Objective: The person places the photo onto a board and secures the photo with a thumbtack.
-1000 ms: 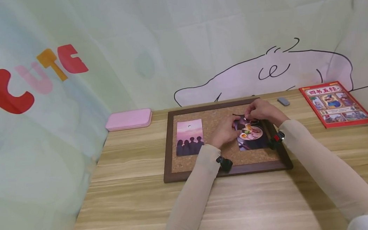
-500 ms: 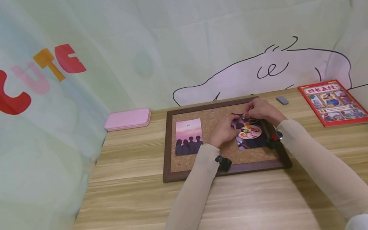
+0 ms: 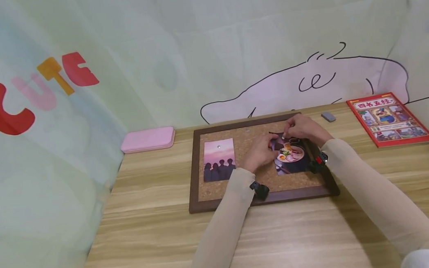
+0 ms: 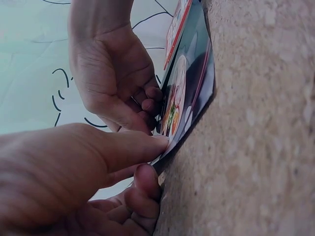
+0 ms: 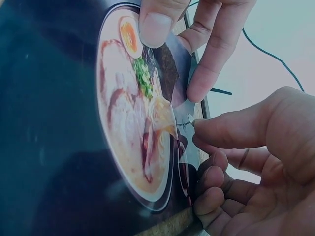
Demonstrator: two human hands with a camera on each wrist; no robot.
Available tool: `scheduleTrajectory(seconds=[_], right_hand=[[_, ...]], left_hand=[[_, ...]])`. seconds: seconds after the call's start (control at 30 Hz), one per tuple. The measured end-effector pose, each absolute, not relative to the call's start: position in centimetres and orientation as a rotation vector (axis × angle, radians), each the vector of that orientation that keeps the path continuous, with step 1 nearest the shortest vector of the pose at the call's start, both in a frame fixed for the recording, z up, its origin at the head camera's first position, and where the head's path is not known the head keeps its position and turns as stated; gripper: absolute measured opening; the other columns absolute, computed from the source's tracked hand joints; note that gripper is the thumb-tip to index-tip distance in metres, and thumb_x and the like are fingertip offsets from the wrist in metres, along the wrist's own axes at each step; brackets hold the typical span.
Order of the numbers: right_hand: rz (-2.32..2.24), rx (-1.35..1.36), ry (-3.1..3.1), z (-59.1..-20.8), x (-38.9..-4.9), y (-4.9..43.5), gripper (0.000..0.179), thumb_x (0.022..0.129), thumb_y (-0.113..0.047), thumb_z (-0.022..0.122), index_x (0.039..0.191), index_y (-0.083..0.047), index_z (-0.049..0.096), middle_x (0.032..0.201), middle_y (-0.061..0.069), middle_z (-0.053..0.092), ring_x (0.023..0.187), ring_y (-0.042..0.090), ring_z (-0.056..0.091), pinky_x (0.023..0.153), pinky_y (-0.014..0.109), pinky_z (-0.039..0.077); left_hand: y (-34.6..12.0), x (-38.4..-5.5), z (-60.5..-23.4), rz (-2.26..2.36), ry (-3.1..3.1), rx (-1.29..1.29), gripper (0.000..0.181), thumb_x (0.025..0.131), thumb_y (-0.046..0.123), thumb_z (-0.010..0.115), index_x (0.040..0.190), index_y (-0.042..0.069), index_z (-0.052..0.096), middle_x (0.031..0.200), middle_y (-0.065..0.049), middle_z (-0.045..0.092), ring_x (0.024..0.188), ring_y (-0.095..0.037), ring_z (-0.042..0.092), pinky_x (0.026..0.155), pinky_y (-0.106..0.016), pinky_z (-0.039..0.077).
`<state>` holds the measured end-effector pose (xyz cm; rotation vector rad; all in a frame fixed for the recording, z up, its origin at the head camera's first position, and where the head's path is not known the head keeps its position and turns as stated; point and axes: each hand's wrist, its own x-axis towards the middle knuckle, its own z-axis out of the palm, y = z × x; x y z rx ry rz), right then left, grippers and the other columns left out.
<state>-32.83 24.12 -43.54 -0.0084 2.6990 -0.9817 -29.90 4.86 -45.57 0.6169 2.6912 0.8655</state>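
A photo of a ramen bowl (image 3: 291, 156) lies on the right half of a framed corkboard (image 3: 265, 183). My left hand (image 3: 260, 151) holds the photo at its left edge, the thumb on the printed face. At the photo's top, my right hand (image 3: 304, 128) pinches a small push pin (image 5: 191, 118) between thumb and forefinger, its point toward the paper. Only a bit of the pin shows, and how deep it sits I cannot tell. The photo's edge curls up from the cork in the left wrist view. A sunset photo (image 3: 219, 158) with a pin near its top hangs on the board's left half.
A pink case (image 3: 148, 139) lies left of the board on the wooden table (image 3: 150, 228). Beyond the board's right corner sits a small grey object (image 3: 328, 116), and farther right a red book (image 3: 390, 119). A printed curtain (image 3: 158, 51) stands behind.
Both hands stay at the ramen photo in nearly the same pose. The head view has shifted slightly.
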Motion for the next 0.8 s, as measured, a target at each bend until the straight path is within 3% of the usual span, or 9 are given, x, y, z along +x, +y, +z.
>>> scheduleTrajectory(seconds=[0.2, 0.47, 0.8], right_hand=[[-0.983, -0.026, 2.706, -43.61, -32.93, 24.05, 0.009, 0.091, -0.014, 0.069, 0.092, -0.005, 0.07, 0.092, 0.007, 0.064, 0.09, 0.026, 0.056, 0.073, 0.031, 0.04], [-0.931, -0.029, 2.728, -43.73, -32.99, 23.97, 0.011, 0.091, -0.012, 0.071, 0.081, -0.009, 0.066, 0.081, 0.002, 0.062, 0.086, 0.024, 0.055, 0.071, 0.03, 0.039], [-0.958, -0.048, 2.749, -43.62, -32.79, 24.09, 0.009, 0.091, -0.008, 0.072, 0.084, -0.004, 0.069, 0.083, 0.005, 0.065, 0.085, 0.025, 0.056, 0.069, 0.029, 0.042]], left_hand=[[4.71, -29.78, -45.63, 0.889, 2.69, 0.626, 0.055, 0.101, 0.017, 0.075, 0.153, 0.013, 0.059, 0.124, -0.011, 0.066, 0.107, -0.019, 0.057, 0.089, -0.029, 0.047], [4.87, -29.68, -45.68, 0.888, 2.675, 0.612, 0.055, 0.101, 0.016, 0.075, 0.154, 0.014, 0.058, 0.127, -0.011, 0.066, 0.109, -0.019, 0.057, 0.093, -0.03, 0.049], [4.81, -29.72, -45.73, 0.883, 2.685, 0.622, 0.056, 0.1, 0.016, 0.075, 0.154, 0.013, 0.058, 0.123, -0.011, 0.067, 0.105, -0.018, 0.057, 0.088, -0.028, 0.047]])
